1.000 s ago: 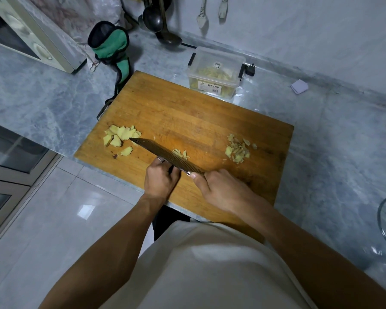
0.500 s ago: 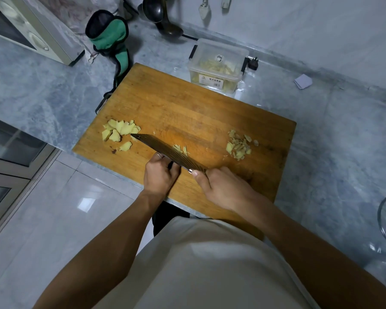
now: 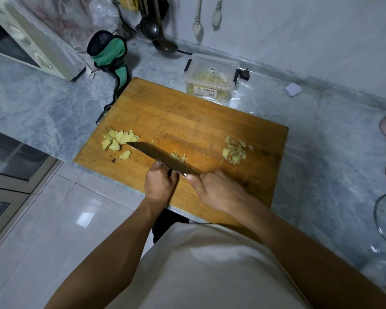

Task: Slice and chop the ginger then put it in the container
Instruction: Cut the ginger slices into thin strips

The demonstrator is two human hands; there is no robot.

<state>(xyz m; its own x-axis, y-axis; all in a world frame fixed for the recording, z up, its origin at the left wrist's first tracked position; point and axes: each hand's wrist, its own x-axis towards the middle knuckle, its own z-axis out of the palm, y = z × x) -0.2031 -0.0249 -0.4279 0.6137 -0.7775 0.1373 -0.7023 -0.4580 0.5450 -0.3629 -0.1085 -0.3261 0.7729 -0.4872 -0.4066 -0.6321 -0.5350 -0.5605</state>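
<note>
Clear lidded container [image 3: 211,78] behind cutting board [image 3: 187,121], pale ginger pieces inside. Right hand [image 3: 218,188] grips knife [image 3: 163,158]; left hand [image 3: 159,182], fingers curled, at the blade over small shreds [image 3: 178,156]. Ginger slices [image 3: 118,141] left, chopped pile [image 3: 234,150] right.

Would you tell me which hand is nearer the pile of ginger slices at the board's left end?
The left hand: it sits just right of and below the ginger slices. The right hand is further right.

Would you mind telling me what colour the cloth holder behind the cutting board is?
The cloth holder is green with black trim, shown in the head view.
</note>
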